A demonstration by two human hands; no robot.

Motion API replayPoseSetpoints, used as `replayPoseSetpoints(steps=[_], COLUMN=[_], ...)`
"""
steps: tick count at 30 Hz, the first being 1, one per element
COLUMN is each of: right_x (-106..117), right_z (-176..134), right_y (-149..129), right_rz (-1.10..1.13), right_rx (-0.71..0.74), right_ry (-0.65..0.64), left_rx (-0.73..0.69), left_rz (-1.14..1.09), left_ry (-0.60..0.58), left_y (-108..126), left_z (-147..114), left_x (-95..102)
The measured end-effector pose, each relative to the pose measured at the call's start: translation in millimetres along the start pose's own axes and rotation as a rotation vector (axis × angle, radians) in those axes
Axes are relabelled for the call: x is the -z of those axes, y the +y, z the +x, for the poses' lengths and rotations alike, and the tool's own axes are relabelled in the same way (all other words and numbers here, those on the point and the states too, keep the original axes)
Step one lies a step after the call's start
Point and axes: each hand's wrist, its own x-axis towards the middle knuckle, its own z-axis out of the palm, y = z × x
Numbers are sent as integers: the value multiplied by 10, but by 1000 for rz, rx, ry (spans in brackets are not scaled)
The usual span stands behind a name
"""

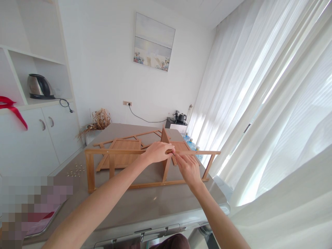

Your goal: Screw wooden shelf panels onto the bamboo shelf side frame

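Observation:
A wooden side frame stands on its long edge across the table, with an upright wooden panel meeting it near the middle. My left hand is closed over the frame's top rail where the panel joins it. From the right, my right hand pinches at the same joint, its fingertips close to those of my left. Whatever small piece sits between the right fingertips is too small to make out. Behind the frame, flat wooden panels and a thin slatted frame lie on the table.
Several small metal fittings are scattered at the left of the grey table. Dried plants stand beyond its far left corner. Water bottles and a small cabinet with a black coffee set are by the curtains.

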Motion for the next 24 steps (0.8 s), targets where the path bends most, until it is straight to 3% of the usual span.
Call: replayPoseSetpoints(steps=[10, 24], right_x=[-5, -74], right_z=[15, 3], right_y=[-14, -118], right_rz=[-1, 387], right_rx=[7, -284], right_ry=[8, -105], left_rx=[-10, -8], left_rz=[-20, -73], left_ry=[-8, -37], left_y=[3, -18], left_z=[1, 15], left_x=[14, 24])
